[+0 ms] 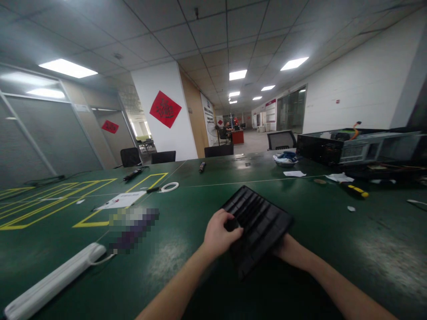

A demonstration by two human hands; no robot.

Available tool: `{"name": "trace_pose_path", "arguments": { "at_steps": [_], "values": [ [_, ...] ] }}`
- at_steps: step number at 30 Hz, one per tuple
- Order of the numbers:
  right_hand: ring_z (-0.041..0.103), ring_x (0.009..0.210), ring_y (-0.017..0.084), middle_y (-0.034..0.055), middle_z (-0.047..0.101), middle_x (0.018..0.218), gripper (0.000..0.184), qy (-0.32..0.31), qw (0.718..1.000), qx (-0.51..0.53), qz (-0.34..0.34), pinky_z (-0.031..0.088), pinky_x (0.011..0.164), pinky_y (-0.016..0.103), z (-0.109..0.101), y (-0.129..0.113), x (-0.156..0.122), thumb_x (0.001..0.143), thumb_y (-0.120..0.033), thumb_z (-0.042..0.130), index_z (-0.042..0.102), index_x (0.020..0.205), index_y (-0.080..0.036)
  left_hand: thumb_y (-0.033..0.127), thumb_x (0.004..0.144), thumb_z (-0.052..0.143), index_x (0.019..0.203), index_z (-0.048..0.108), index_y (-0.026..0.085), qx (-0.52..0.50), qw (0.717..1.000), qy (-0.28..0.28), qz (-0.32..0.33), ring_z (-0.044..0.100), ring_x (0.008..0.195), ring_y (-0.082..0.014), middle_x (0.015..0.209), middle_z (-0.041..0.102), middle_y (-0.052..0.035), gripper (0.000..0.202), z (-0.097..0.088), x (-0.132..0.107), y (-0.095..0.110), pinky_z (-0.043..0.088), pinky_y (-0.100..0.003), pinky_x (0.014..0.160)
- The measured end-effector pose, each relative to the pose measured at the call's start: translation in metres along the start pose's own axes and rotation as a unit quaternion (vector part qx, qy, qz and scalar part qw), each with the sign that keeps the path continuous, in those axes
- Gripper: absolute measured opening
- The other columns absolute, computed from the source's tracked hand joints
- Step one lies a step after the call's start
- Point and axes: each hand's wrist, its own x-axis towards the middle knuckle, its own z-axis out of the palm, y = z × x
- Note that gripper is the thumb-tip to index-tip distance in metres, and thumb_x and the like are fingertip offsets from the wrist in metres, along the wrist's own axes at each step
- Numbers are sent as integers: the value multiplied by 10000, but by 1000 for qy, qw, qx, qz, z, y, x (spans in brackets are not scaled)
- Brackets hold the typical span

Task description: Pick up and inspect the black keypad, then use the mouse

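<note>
A black ribbed plastic panel (258, 222) is held just above the green table (333, 222), low in the middle of the head view. My left hand (218, 235) grips its near left edge, thumb lying on the ribbed top. My right hand (290, 251) is under the panel's near right corner, and its fingers are hidden beneath it. The panel tilts up towards the far side.
A white power strip (50, 282) lies at the near left. A yellow-handled screwdriver (355, 190) and an open computer case (353, 149) sit at the right. A white tape roll (170, 186), a paper sheet (122, 200) and a bowl (285, 160) lie farther off. Chairs line the far edge.
</note>
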Motion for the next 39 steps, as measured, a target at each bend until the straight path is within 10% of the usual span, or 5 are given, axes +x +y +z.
{"name": "trace_pose_path", "arguments": {
  "at_steps": [9,15,23,33,39],
  "values": [
    [427,1052,183,7,449,1132,398,-29,995,-76,57,346,919,348,-5,-21,3,645,-348,630,518,1020,-281,530,686,430,773,652,114,337,914,10,-224,572,850,-268,884,621,-140,480,-41,65,-91,412,-309,678],
    [426,1046,190,7,433,1137,395,-37,995,-60,69,363,894,348,-6,-22,2,648,-370,624,515,1019,-286,535,680,430,811,652,66,358,901,5,-246,559,885,-324,901,613,-197,536,-35,72,-102,411,-362,712],
    [426,1040,211,24,435,1142,406,-44,995,-69,61,367,891,387,-6,-20,3,646,-383,627,513,1023,-283,282,817,320,847,589,151,338,936,-63,-69,539,825,-210,858,584,-92,300,-63,0,-80,368,-305,755],
    [452,1030,205,30,491,1102,422,23,992,-118,31,367,890,391,-6,-18,1,658,-412,607,515,1041,-259,351,835,315,804,549,163,318,941,-90,-76,504,861,-200,875,530,-79,302,-68,-60,-76,373,-307,782],
    [536,926,219,71,564,1049,485,209,953,-202,89,425,813,378,-75,-12,1,682,-461,532,487,1089,-202,363,829,322,819,553,162,304,946,-92,-67,511,859,-205,865,534,-76,306,-69,-58,-77,381,-306,775]
  ]
}}
